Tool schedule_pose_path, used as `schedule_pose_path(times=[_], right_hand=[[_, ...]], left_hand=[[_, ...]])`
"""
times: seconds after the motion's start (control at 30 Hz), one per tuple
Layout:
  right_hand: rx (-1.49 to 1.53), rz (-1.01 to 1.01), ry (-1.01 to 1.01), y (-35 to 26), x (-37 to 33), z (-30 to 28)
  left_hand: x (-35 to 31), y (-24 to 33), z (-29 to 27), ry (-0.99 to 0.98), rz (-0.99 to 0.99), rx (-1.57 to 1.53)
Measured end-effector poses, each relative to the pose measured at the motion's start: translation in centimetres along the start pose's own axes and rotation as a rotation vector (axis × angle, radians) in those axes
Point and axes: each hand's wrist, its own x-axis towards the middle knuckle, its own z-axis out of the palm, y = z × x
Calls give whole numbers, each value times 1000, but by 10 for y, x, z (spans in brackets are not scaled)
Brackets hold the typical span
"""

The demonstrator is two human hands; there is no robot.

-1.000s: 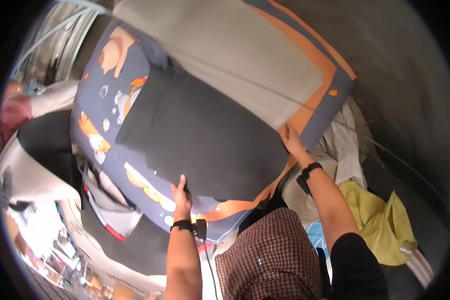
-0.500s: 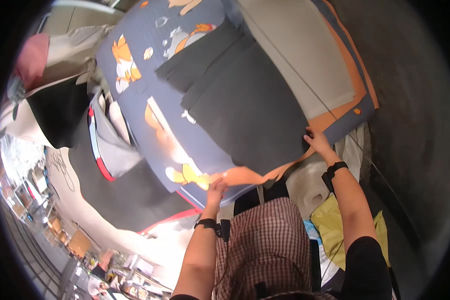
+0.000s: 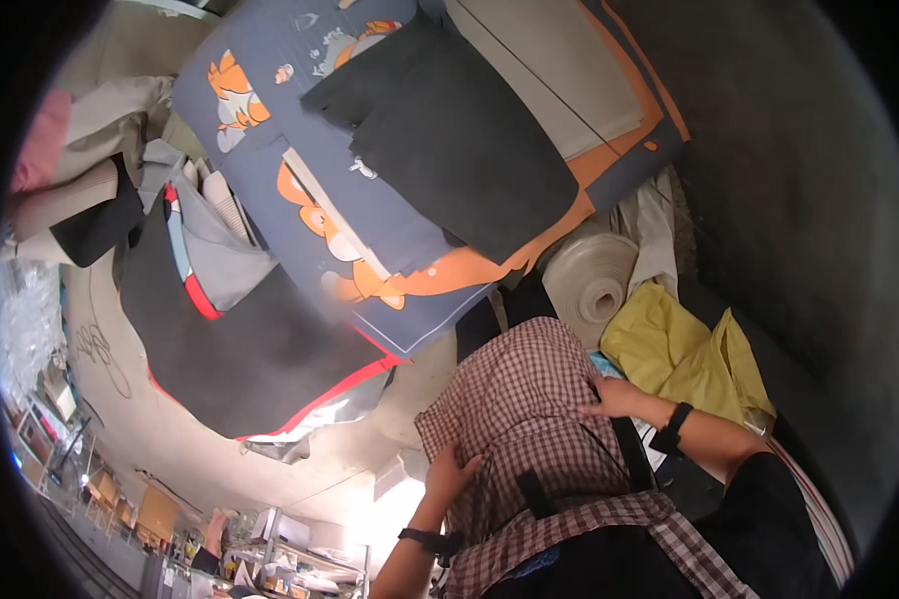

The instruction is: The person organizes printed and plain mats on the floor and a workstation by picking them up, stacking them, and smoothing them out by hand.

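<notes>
My left hand (image 3: 452, 474) rests against the left side of the checked apron (image 3: 514, 399) on my body, thumb and fingers apart. At the apron's right side lies my right hand (image 3: 619, 397), its thumb spread over the cloth and some fingers partly hidden. Neither hand appears to hold anything. Beyond them, dark grey fabric pieces (image 3: 479, 150) lie on a blue-grey printed sheet (image 3: 290, 215) with orange cartoon animals. A beige piece (image 3: 559, 75) lies on the same sheet, to the right of the dark ones.
A rolled beige material (image 3: 599, 290) stands right of the printed sheet, beside a yellow bag (image 3: 669, 349). At left, a black sheet with red edging (image 3: 250, 374) lies under a folded grey cloth (image 3: 220, 260). Cluttered shelves (image 3: 290, 559) show at lower left.
Both hands have left the near edge of the fabric stack and come back to the apron. The view has shifted, so the sheets sit higher and further left.
</notes>
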Motion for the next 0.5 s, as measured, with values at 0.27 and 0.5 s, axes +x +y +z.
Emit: schedule_pose_path(times=[0.27,0.5], right_hand=[[-359,64,-105,-18,-61,-1],[16,-275,37,-29,-88,-29]], left_hand=[[-95,-18,-38,-227,-6,58],[-150,-21,-41,-11,-48,-579]])
